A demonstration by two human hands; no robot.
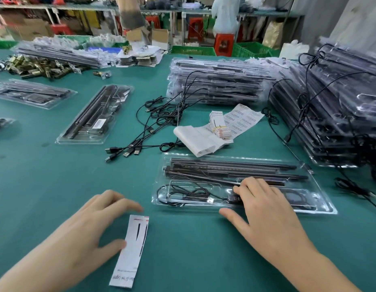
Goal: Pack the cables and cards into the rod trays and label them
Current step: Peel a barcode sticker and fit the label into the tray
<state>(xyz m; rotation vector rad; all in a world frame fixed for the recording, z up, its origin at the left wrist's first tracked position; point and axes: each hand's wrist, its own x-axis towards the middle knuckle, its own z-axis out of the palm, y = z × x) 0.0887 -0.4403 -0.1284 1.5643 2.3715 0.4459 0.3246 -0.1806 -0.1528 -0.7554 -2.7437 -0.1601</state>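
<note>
Resting flat on the clear tray (326, 207), your right hand (265, 209) is released: its fingers lie straight across the near compartment and the thumb reaches out to the near rim, gripping nothing. Under and beyond those fingers the tray holds dark rods (225, 165) in its far channels. A coiled black cable (210, 200) sits in the pocket just left of your fingertips.

Your left hand (86, 226) is also released and arches loosely over the card (132, 249). Its thumb tip touches the card's left long edge and its fingers spread just past the card's far end. The card lies flat on the green counter (46, 175) between your two hands, outside the tray.

Beyond your right hand lie sheets of barcode labels (244, 119), a banded bundle of cards (219, 127) and folded white paper (195, 140). Loose cables (136, 152) sprawl beyond the gap between your hands. Tall stacks of filled trays (334, 114) stand to the right of your right hand, with another stack (216, 83) further out. A single filled tray (92, 116) lies well beyond your left hand.

The card's long axis runs away from you, leaning right at its far, red-printed end. The tray's long axis runs crosswise, and the rods lie along it.
</note>
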